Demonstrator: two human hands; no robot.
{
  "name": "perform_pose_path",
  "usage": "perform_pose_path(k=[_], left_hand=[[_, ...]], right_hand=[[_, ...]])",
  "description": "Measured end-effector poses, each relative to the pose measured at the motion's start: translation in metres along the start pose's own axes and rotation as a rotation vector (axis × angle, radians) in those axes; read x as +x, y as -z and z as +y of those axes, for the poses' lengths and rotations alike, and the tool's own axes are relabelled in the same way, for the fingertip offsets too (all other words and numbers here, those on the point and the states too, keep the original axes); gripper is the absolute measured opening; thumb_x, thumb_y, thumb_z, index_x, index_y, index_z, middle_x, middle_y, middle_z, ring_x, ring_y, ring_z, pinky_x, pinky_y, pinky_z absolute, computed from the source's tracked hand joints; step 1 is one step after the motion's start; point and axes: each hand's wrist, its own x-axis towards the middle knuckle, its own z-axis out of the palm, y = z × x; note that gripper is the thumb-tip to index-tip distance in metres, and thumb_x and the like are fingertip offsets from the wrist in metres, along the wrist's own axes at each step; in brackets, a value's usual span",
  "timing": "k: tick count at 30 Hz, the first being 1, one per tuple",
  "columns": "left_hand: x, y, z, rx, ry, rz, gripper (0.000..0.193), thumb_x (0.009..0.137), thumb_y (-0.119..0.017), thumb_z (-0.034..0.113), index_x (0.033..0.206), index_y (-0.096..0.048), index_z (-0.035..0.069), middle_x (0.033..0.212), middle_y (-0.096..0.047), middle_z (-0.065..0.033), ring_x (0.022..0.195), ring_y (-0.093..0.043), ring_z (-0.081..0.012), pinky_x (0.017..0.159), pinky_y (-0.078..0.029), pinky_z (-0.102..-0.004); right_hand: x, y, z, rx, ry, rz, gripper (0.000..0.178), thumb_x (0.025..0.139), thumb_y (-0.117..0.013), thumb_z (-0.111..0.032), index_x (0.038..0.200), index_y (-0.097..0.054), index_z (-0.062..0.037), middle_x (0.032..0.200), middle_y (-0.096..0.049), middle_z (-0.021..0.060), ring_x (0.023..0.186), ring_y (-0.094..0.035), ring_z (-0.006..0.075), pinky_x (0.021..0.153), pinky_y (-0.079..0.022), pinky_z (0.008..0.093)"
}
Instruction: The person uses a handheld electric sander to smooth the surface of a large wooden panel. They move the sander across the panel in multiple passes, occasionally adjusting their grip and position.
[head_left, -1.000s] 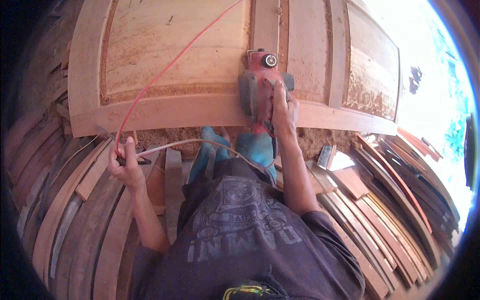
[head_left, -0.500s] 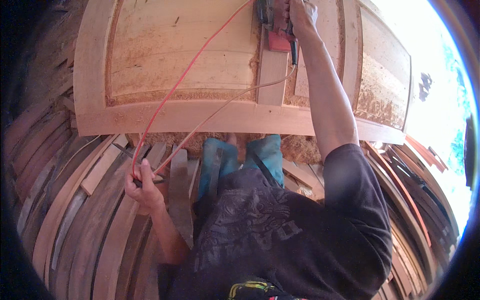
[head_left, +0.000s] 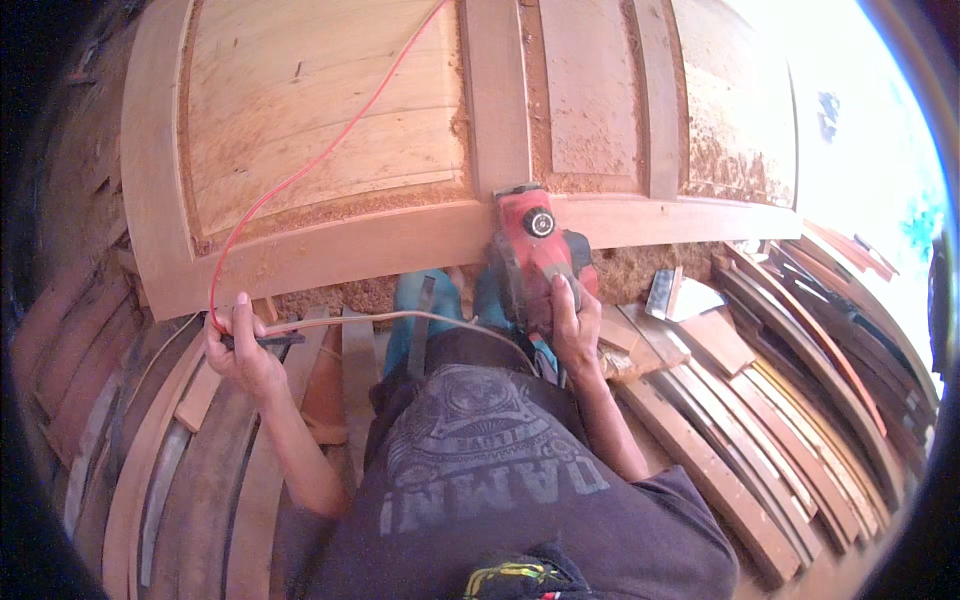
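Note:
My right hand is closed around the rear handle of a red electric planer with a black front knob. The planer's front end rests over the near rail of a panelled wooden door, where an upright member joins it. To the left, my left hand is closed on the power cord, a red line running up over the door and a paler length looping back toward the planer. A slim dark piece also sticks out of that hand; its kind is unclear.
Wood shavings lie on the door panels and below its near edge. Long boards are stacked at left, with more strips at right. Wood offcuts lie by my right arm. Bright light washes out the far right.
My right hand has drawn the planer from the far part of the door back to its near rail. My left hand has shifted slightly left, still holding the cord. The view has shifted.

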Motion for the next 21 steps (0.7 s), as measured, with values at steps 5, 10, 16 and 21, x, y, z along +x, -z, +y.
perform_pose_path(k=[5,10,16,21], left_hand=[[0.008,-0.016,-0.003,0.032,-0.017,-0.011,0.041,0.095,-0.081,0.008,0.076,-0.045,0.015,0.068,-0.048,0.0034,0.061,-0.046,-0.0077,0.059,-0.038,-0.0257],[0.004,-0.008,0.006,0.014,-0.014,0.018,0.040,0.096,-0.080,0.008,0.077,-0.045,0.015,0.067,-0.048,0.0029,0.062,-0.046,-0.0080,0.060,-0.039,-0.0260],[-0.006,0.002,0.010,0.028,-0.014,0.046,0.039,0.097,-0.077,0.007,0.077,-0.045,0.014,0.067,-0.049,0.0017,0.061,-0.048,-0.0085,0.058,-0.039,-0.0256],[-0.016,0.001,0.001,0.035,-0.011,0.065,0.037,0.098,-0.076,0.006,0.077,-0.046,0.013,0.069,-0.051,0.0008,0.060,-0.050,-0.0088,0.055,-0.039,-0.0252]], right_hand=[[0.017,-0.013,-0.018,-0.091,0.119,0.076,0.048,0.107,-0.060,-0.041,0.109,-0.076,0.0045,0.081,-0.073,0.0087,0.079,-0.067,0.0159,0.072,-0.055,0.0368],[0.070,-0.029,-0.056,-0.088,0.109,0.120,0.050,0.107,-0.059,-0.042,0.104,-0.076,0.0043,0.078,-0.073,0.0153,0.078,-0.068,0.0211,0.076,-0.055,0.0412],[0.116,-0.041,-0.093,-0.059,0.169,0.129,0.055,0.105,-0.059,-0.047,0.100,-0.075,0.0055,0.077,-0.072,0.0190,0.076,-0.066,0.0218,0.077,-0.054,0.0425],[0.158,-0.049,-0.128,-0.076,0.205,0.105,0.061,0.103,-0.060,-0.053,0.102,-0.075,0.0068,0.076,-0.070,0.0212,0.079,-0.066,0.0218,0.079,-0.053,0.0433]])
